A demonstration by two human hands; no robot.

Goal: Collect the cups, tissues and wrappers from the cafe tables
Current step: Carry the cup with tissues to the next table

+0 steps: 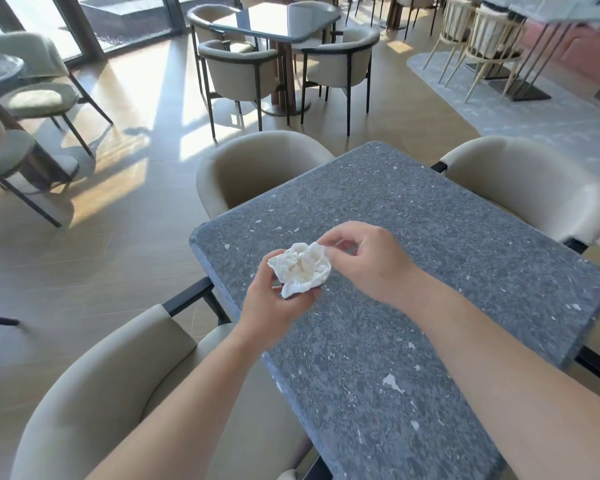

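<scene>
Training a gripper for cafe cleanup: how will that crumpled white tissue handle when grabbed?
The tissue looks soft and floppy: it is bunched in irregular folds in the left hand. Probably very light, as the right hand pinches only one edge. Likely squashes rather than rolls.

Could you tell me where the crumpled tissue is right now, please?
In the head view, the crumpled tissue sits mid-frame above the grey speckled table, cupped in the left hand, with the right hand pinching its upper edge.

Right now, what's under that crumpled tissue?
The left hand cups the crumpled tissue from below, above the grey speckled table. The right hand pinches its upper edge. The palm beneath is covered, so anything else held there can't be seen.
</scene>
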